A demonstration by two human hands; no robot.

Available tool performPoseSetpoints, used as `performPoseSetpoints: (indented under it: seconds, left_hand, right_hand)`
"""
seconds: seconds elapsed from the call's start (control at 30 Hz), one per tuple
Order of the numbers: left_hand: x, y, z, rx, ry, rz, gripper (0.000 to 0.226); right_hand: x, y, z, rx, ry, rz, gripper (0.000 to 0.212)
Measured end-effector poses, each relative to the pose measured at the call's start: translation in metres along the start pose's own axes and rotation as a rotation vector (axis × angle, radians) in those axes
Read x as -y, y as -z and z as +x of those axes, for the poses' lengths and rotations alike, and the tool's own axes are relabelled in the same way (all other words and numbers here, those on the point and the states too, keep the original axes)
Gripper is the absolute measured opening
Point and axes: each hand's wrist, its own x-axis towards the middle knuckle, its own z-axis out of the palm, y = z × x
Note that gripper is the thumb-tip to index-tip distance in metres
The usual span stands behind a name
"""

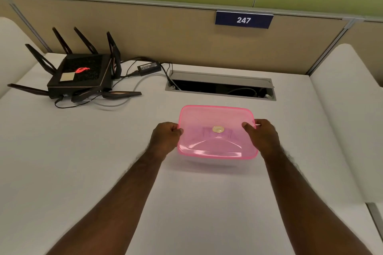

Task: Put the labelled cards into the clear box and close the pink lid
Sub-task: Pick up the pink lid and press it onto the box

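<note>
A translucent pink lid point(215, 118) with a small yellowish round knob in its middle lies on top of the clear box point(215, 161), whose lower wall shows faintly under the lid's front edge. Dim purplish shapes, probably the labelled cards point(205, 132), show through the lid. My left hand point(165, 137) grips the lid's left edge, thumb on top. On the opposite edge my right hand point(262, 135) holds the lid the same way. The box stands on the white desk point(103, 161) in front of me.
A black router point(80, 72) with several antennas sits at the back left, with a power brick point(149, 67) and loose cables beside it. An open cable hatch point(220, 85) lies just behind the box. A partition with a "247" sign point(244, 20) closes the back.
</note>
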Motion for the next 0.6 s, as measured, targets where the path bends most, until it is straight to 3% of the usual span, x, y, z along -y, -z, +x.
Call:
performPoseSetpoints:
  seconds: [0.3,0.6]
  left_hand:
    - [-0.006,-0.003,0.007,0.002,0.035,0.075,0.028]
    - [-0.008,0.001,0.015,0.043,0.187,-0.128,0.011]
  right_hand:
    - [0.001,-0.004,0.001,0.018,-0.033,-0.107,0.063]
    - [-0.002,-0.002,0.004,0.041,-0.058,-0.079,0.064]
